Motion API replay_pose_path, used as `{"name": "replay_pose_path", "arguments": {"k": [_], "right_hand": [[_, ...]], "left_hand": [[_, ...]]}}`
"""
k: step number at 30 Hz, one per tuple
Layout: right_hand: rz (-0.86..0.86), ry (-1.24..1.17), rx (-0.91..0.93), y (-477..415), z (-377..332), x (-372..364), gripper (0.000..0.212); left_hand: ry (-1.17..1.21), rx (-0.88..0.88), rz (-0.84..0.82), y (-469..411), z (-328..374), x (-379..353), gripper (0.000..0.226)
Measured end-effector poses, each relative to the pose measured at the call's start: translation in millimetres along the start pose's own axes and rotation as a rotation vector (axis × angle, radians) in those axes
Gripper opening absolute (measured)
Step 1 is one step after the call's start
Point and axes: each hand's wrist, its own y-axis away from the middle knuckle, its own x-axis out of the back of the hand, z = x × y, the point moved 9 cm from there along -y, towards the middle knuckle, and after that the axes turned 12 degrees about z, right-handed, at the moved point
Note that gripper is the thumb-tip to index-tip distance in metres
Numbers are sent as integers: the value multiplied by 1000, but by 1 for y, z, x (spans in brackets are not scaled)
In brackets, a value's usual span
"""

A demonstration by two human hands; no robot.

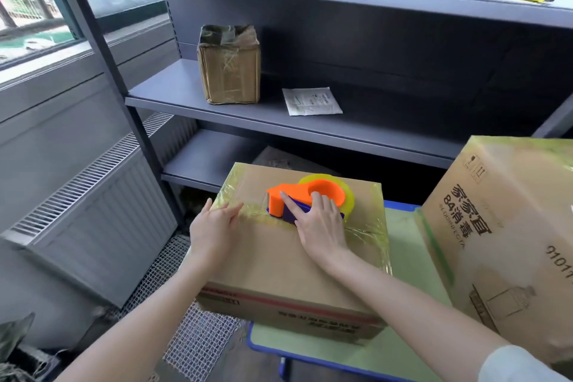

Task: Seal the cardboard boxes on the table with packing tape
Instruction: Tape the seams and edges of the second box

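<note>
Fingers (290,203) of right hand (321,228) grip tape dispenser (277,195), half hiding it; left hand (214,226) flat on box (273,263).

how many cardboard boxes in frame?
3: flat box mid-frame, big box at right, small box on the shelf. Another may hide on the lower shelf.

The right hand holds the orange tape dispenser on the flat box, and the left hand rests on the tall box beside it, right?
Not quite. In the head view the left hand rests on the same flat box as the orange tape dispenser, not on the tall box. The right hand does hold the dispenser there.
</note>
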Motion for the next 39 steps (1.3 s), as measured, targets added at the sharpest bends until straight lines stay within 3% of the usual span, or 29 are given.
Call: {"name": "replay_pose_path", "arguments": {"k": [4, 10, 14, 18, 24, 27, 30, 33, 39], "right_hand": [[42, 48, -58, 19, 0, 0, 80], [-32, 9, -239, 57, 9, 4, 93], [-71, -87, -339, 69, 10, 0, 82], [-139, -156, -338, 67, 17, -4, 64], [-324, -283, -256, 79, 54, -5, 66], [-347, -359, -191, 84, 86, 4, 65], [-362, -374, -135, 86, 125, 9, 66], [-393, -331, -97, 89, 149, 12, 66], [-341, -247, -295, 101, 125, 25, 67]], "left_hand": [[97, -77, -60, -3, -3, -12, 45], [176, 5, -94, -4, -19, -25, 31], [92, 11, -62, -3, -13, -17, 28], [23, 15, -53, 4, -10, -16, 30], [-46, 44, -22, 43, 17, -9, 33], [-56, -34, 7, 73, 52, 1, 31], [-134, -161, -97, 110, 81, -8, 18], [-169, -283, -46, 132, 105, -5, 16], [-122, -428, 142, 111, 98, 4, 30]]}}
